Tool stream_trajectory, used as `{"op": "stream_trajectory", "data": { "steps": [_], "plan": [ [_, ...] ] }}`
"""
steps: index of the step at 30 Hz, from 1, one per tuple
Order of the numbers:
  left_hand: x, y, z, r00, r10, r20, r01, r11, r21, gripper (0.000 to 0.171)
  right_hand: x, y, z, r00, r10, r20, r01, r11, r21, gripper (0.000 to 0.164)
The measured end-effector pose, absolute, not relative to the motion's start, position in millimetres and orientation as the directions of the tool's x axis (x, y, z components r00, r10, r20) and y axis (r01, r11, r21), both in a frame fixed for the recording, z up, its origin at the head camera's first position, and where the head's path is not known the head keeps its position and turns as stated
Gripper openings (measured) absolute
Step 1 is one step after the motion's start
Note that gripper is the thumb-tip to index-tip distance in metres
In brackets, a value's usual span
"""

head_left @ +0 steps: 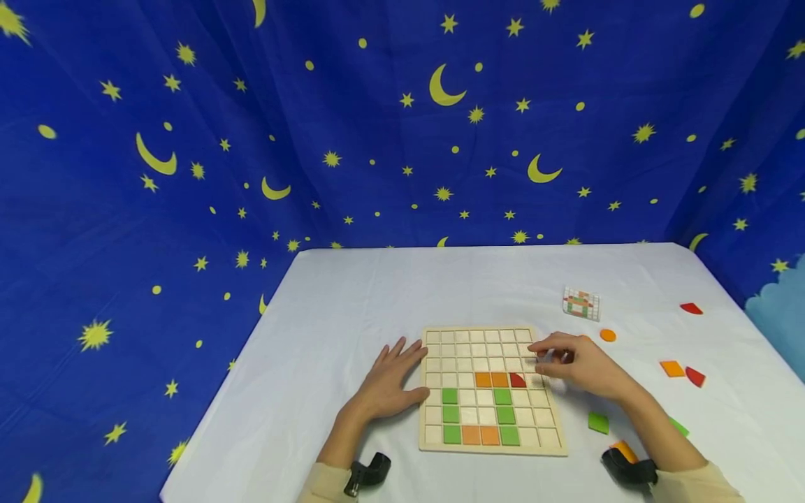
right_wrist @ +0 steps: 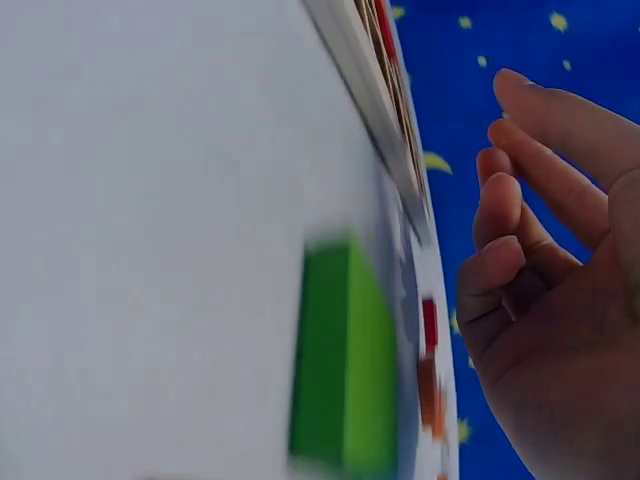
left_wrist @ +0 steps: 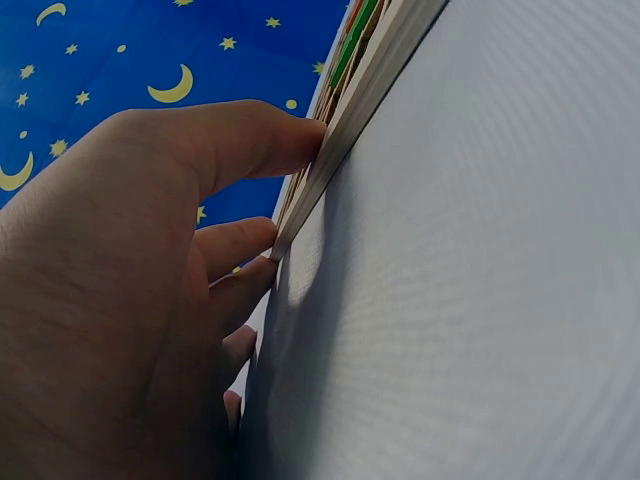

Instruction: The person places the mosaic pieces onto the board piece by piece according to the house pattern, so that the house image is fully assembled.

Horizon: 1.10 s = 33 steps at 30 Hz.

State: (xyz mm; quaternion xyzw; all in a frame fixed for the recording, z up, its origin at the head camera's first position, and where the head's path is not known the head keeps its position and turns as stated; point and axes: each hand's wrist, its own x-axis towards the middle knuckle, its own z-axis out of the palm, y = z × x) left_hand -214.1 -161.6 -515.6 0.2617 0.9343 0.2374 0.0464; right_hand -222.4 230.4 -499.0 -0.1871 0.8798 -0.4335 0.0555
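Observation:
A square wooden grid board (head_left: 493, 452) lies on the white table. Green squares (head_left: 506, 415) form two columns in it, with orange squares (head_left: 471, 435) between them at the near end. Farther up, two orange squares (head_left: 491, 379) sit in a row beside a red quarter-circle piece (head_left: 516, 381). My left hand (head_left: 391, 384) is spread at the board's left side, its thumb and fingertips touching the edge. Over the right edge hovers my right hand (head_left: 581, 360), fingers loosely bent. In the right wrist view no piece shows between its thumb and fingers.
A small pattern card (head_left: 581, 304) lies beyond the board. Loose pieces are scattered to the right: an orange circle (head_left: 607, 335), an orange tile (head_left: 671, 368), red pieces (head_left: 694, 376) and green tiles (head_left: 598, 423). A blue star-and-moon cloth (head_left: 377, 105) hangs behind the table.

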Motion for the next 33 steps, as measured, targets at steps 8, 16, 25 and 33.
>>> {"op": "stream_trajectory", "data": {
  "steps": [8, 16, 25, 33],
  "plan": [
    [-214.7, -162.5, -514.5, -0.861, 0.507, 0.033, 0.464, 0.759, 0.458, 0.073, -220.4, 268.6, -498.9, -0.96, -0.28, -0.02, -0.167, 0.628, -0.76, 0.036],
    [-214.7, -162.9, -515.4, -0.861, 0.507, 0.028, 0.461, 0.758, 0.461, 0.074, -219.8, 292.9, -504.4, -0.968, -0.249, -0.008, -0.172, 0.689, -0.704, 0.035],
    [-214.0, -163.2, -515.6, -0.862, 0.507, 0.029, 0.461, 0.756, 0.464, 0.073, -220.1, 295.5, -505.6, -0.963, -0.267, -0.03, -0.17, 0.694, -0.699, 0.035],
    [-214.1, -163.0, -514.4, -0.859, 0.512, 0.032, 0.465, 0.751, 0.469, 0.074, -219.5, 294.0, -506.4, -0.964, -0.266, -0.024, -0.185, 0.73, -0.657, 0.032]
  ]
}}
